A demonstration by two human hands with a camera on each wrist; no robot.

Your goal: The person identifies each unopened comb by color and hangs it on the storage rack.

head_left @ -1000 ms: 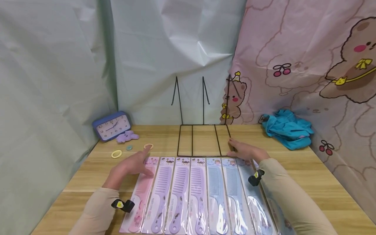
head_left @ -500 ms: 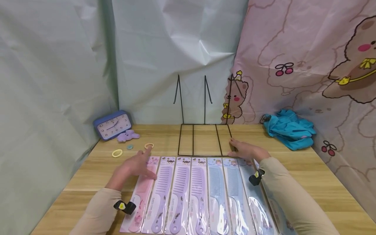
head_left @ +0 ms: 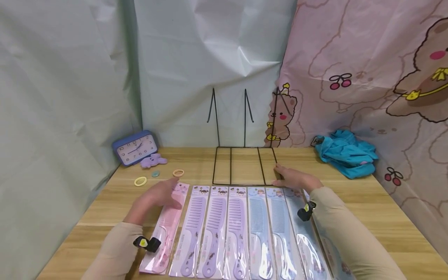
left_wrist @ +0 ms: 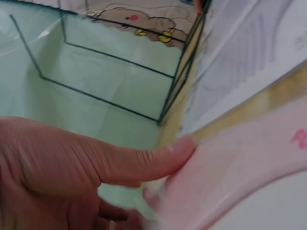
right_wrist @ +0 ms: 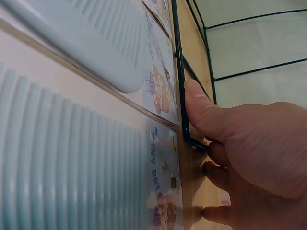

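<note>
My left hand (head_left: 159, 195) pinches a pink comb (head_left: 168, 221) in clear packaging near its top end. In the left wrist view the thumb lies on the pink comb's packet (left_wrist: 230, 167), fingers partly hidden behind. Beside it lie purple packaged combs (head_left: 214, 221) and blue packaged combs (head_left: 258, 221) in a row. A black wire rack (head_left: 245, 184) with upright hooks stands behind the row. My right hand (head_left: 297, 179) holds its front right corner; in the right wrist view the thumb rests against the wire frame (right_wrist: 182, 86), with the other fingers outside the corner.
At the back left are a blue clock (head_left: 135, 148), a purple plush toy (head_left: 153, 160), a yellow ring (head_left: 140, 181), a small teal piece (head_left: 155, 174) and an orange ring (head_left: 178, 173). Crumpled blue cloth (head_left: 346, 153) lies back right. Curtains close off the back.
My left hand has drawn back from beside the orange ring and taken hold of the pink comb's packet. That packet has shifted left, widening the gap to the purple combs. The right hand stays.
</note>
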